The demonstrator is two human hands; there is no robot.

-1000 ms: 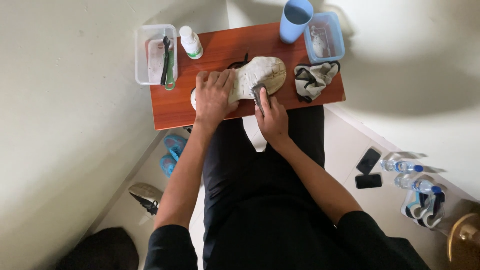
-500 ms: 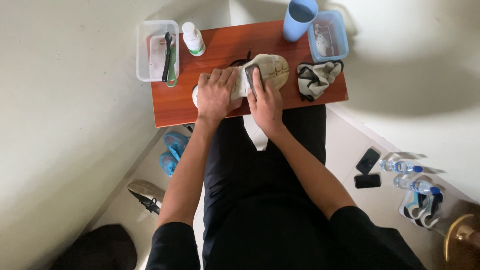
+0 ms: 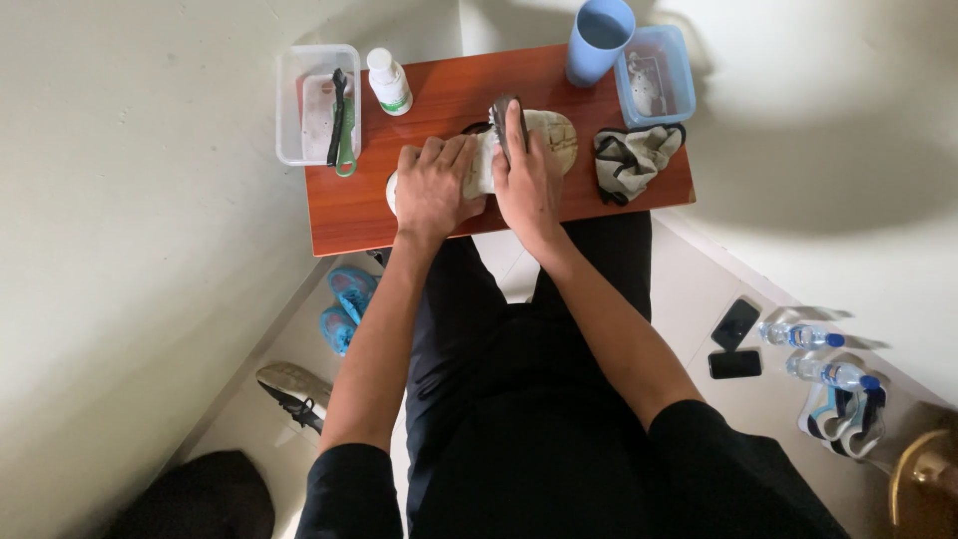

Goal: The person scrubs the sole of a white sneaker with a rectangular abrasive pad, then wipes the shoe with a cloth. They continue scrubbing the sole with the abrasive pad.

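Bench (image 3: 359,215) ahead of the lap, things spread across it.

At the middle of the bench, a shoe (image 3: 554,135) lying on its side, left hand (image 3: 431,190) pressed on its near-left end, right hand (image 3: 526,175) just beside it, over the shoe with a brush (image 3: 502,112). At the far left corner, a tub (image 3: 299,105) with a second brush (image 3: 342,135) laid across its rim; just right of it, a small bottle (image 3: 387,82). At the far right, a cup (image 3: 599,40), then a second tub (image 3: 654,75) touching its right. In front of that tub, right of the shoe, a crumpled cloth (image 3: 634,160). On the floor, left of the legs, small sandals (image 3: 344,304) and another shoe (image 3: 294,391); right of the legs, two phones (image 3: 735,339) and two water bottles (image 3: 813,354).
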